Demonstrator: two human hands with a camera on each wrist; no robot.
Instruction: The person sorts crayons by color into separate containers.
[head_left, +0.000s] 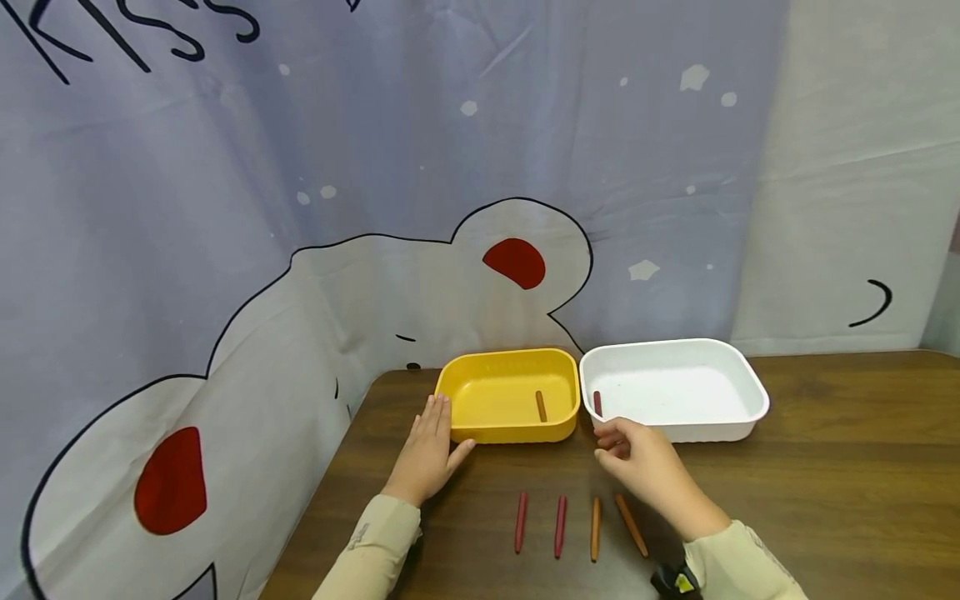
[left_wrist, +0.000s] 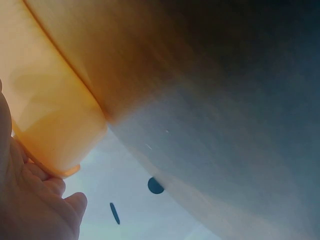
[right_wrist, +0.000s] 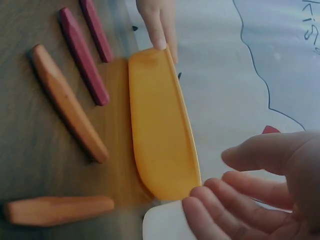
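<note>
My left hand (head_left: 424,454) rests with straight fingers against the left front corner of the yellow tray (head_left: 487,435). An orange-brown crayon (head_left: 541,406) lies inside that tray. At the front left corner of the white tray (head_left: 705,432) is my right hand (head_left: 641,458), its fingers loosely bent with nothing between thumb and fingertips. Just behind those fingers, a dark red crayon (head_left: 597,403) is at the white tray's left end. On the table before the trays lie two dark red crayons, the left one (head_left: 521,522) and the right one (head_left: 560,527), and two orange-brown crayons, one straight (head_left: 596,529), one slanted (head_left: 631,525).
The two trays stand side by side along the back of the brown wooden table (head_left: 847,475). Behind it hangs a printed cloth (head_left: 660,217) with bear drawings. A black strap device (head_left: 675,581) is at my right wrist.
</note>
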